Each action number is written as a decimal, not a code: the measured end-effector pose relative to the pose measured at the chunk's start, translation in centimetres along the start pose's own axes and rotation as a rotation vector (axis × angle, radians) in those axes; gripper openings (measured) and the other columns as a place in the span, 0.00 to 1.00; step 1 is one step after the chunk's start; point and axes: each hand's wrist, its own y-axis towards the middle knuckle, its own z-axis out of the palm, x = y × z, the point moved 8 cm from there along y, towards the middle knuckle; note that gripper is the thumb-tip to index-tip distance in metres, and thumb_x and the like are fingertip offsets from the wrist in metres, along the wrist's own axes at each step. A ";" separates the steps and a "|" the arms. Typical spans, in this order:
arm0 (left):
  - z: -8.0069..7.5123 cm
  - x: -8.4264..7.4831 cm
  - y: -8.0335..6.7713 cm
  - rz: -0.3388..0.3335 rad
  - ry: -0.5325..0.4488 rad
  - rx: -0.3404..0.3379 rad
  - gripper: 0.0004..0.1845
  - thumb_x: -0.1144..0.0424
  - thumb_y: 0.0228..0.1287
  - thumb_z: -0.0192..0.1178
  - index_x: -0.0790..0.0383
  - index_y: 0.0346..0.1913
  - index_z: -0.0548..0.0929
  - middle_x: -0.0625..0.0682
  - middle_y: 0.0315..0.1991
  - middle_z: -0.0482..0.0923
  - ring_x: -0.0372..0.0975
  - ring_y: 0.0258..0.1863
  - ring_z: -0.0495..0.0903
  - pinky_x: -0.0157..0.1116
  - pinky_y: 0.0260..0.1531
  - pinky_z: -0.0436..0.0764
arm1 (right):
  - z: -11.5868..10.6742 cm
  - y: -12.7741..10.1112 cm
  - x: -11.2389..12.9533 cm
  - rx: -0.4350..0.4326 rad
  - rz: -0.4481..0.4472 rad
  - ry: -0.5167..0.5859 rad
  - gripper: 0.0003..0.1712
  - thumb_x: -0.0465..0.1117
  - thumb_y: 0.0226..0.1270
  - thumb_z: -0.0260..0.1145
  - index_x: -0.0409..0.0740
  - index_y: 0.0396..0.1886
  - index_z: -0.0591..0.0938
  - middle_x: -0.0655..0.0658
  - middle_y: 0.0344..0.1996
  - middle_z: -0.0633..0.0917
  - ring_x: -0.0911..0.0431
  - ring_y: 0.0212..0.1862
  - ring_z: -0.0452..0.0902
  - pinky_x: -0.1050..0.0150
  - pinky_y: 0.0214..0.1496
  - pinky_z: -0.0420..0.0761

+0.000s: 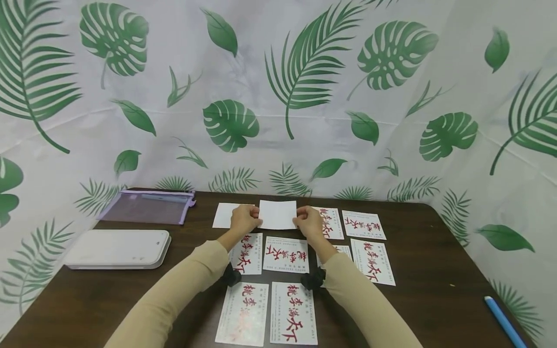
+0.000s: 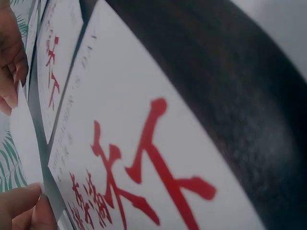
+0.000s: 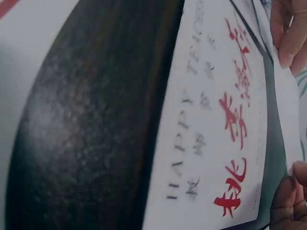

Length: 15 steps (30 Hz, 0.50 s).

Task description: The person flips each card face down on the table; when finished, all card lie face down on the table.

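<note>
At the bottom centre of the head view, two white cards printed with red characters (image 1: 271, 313) are cut off by the frame edge; more such cards lie partly hidden under the beige sleeves. Both wrist views are blurred close-ups of these cards. Above them, at mid-frame, the left hand (image 1: 243, 220) and right hand (image 1: 310, 223) pinch opposite edges of a blank white rectangular card (image 1: 278, 214), tilted up off the dark brown table (image 1: 435, 285).

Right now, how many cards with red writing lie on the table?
8: two nearest, two middle, four right. Arms may hide others.
</note>
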 end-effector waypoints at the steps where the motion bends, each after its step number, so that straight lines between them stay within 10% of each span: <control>1: 0.1 0.0 0.0 0.000 0.019 0.004 0.16 0.71 0.49 0.68 0.69 0.44 0.84 0.57 0.36 0.84 0.45 0.38 0.81 0.40 0.44 0.79 | 0.1 0.0 -0.1 0.013 0.004 -0.019 0.13 0.29 0.52 0.68 0.33 0.41 0.81 0.47 0.22 0.79 0.61 0.23 0.70 0.71 0.23 0.70; 15: 0.8 -0.1 0.4 0.056 0.191 0.052 0.12 0.68 0.50 0.69 0.68 0.40 0.85 0.54 0.33 0.83 0.44 0.36 0.79 0.42 0.42 0.78 | 0.7 0.1 -0.2 0.035 -0.047 -0.179 0.12 0.29 0.51 0.69 0.33 0.37 0.81 0.44 0.24 0.81 0.56 0.28 0.73 0.66 0.30 0.73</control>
